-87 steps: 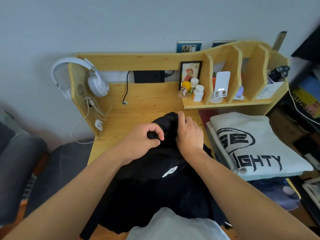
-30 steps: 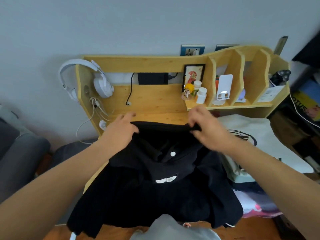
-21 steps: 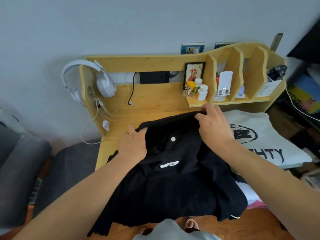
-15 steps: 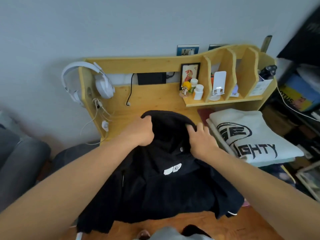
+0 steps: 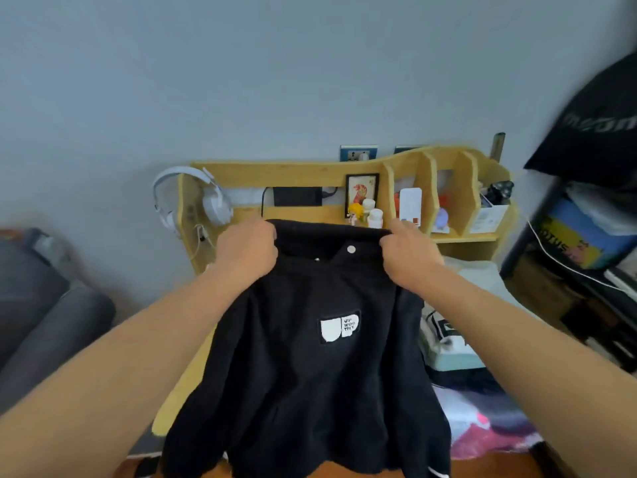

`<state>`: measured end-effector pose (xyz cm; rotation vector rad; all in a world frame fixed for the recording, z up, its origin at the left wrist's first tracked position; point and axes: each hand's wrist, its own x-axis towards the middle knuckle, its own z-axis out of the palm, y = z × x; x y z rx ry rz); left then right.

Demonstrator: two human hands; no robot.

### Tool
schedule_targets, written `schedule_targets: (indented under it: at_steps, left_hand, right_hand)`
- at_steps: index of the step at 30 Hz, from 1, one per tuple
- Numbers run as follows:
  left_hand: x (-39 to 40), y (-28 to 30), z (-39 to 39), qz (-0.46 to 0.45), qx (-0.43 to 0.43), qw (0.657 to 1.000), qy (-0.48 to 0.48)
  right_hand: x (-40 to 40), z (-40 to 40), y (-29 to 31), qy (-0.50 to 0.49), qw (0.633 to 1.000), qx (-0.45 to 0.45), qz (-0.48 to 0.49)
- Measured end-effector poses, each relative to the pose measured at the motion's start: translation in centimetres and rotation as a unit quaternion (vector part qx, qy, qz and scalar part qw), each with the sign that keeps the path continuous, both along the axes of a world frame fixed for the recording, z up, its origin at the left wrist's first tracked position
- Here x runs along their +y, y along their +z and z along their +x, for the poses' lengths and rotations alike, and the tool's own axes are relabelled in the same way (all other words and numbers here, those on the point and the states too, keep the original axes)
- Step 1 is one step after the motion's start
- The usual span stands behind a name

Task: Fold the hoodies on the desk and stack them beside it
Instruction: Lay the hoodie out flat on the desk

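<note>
Holding up the black hoodie (image 5: 310, 367), left hand (image 5: 250, 251) and right hand (image 5: 410, 258) fingers pinching its shoulders; next, probably, laying it flat on the table (image 5: 179, 384) to fold.

black hoodie (image 5: 310, 367) now lifted, spread wide, hands moved apart

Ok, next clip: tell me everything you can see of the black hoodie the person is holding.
The black hoodie is of soft, fleecy-looking fabric and is held up spread out, front toward the camera. A white patch with small lettering sits on the chest, and a white snap button near the collar. The left hand and right hand grip its top edge at either side, pulled straight. The body hangs down over the wooden desk, the hem near the bottom of the view, a white stripe at the lower right corner.
</note>
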<state>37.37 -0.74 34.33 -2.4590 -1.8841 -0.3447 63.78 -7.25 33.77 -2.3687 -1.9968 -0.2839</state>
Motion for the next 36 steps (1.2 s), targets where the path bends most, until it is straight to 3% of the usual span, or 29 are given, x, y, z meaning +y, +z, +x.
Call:
schedule_targets:
  at_steps: [2, 4, 6, 9, 11, 14, 17, 20, 23, 24, 28, 30, 33, 34, 36]
  left_hand:
    - [-0.6, -0.1, 0.5, -0.073, -0.035, 0.997, -0.004]
    - [-0.8, 0.4, 0.5, -0.034, -0.048, 0.998, -0.005]
    - [-1.0, 1.3, 0.1, 0.045, 0.013, 0.998, -0.038]
    - [-1.4, 2.7, -0.9, 0.022, 0.153, 0.980, -0.124]
    - [-2.2, 3.1, -0.6, -0.029, 0.194, 0.977, -0.087]
    - [-3.1, 1.9, 1.0, -0.060, 0.122, 0.991, -0.003]
    - [-2.3, 2.4, 1.4, -0.130, 0.003, 0.990, 0.059]
    - [-1.9, 3.9, 1.3, -0.161, -0.047, 0.981, 0.097]
    - [-1.8, 4.9, 2.1, -0.183, -0.083, 0.975, 0.100]
    - [-1.9, 5.1, 2.5, -0.189, -0.088, 0.973, 0.098]
    - [-2.2, 5.1, 3.2, -0.189, -0.107, 0.970, 0.105]
    - [-2.4, 5.2, 3.3, -0.189, -0.109, 0.970, 0.110]
    - [-2.8, 5.5, 3.4, -0.187, -0.105, 0.970, 0.112]
    - [-2.9, 5.4, 3.4, -0.186, -0.110, 0.970, 0.112]
    - [-3.0, 5.1, 3.2, -0.183, -0.114, 0.969, 0.117]
  right_hand:
    - [-0.3, 1.6, -0.9, 0.002, 0.996, 0.031, -0.078]
    - [0.0, 2.7, -0.1, -0.027, 0.997, 0.070, -0.014]
    - [0.1, 3.2, 1.8, -0.021, 0.995, 0.076, 0.061]
    - [-0.5, 3.5, 2.9, 0.024, 0.995, 0.048, 0.082]
    - [-1.1, 3.0, 2.4, 0.080, 0.996, -0.032, -0.039]
    - [-1.8, 1.7, -0.3, 0.212, 0.937, -0.145, -0.238]
    - [-2.3, 1.9, -1.5, 0.346, 0.914, -0.160, -0.141]
    - [-3.8, 2.1, -2.1, 0.405, 0.902, -0.148, 0.005]
    - [-4.6, 1.0, -4.2, 0.487, 0.856, -0.171, 0.040]
    - [-4.5, 0.7, -5.1, 0.493, 0.854, -0.162, 0.028]
    - [-4.5, 0.1, -5.6, 0.353, 0.923, 0.017, -0.151]
    - [-5.4, -0.4, -5.3, 0.333, 0.921, 0.020, -0.200]
    - [-7.0, -2.3, -5.0, 0.357, 0.899, -0.099, -0.233]
    - [-7.0, -2.8, -4.6, 0.353, 0.889, -0.102, -0.274]
    - [-6.3, -3.2, -2.8, 0.339, 0.872, -0.004, -0.352]
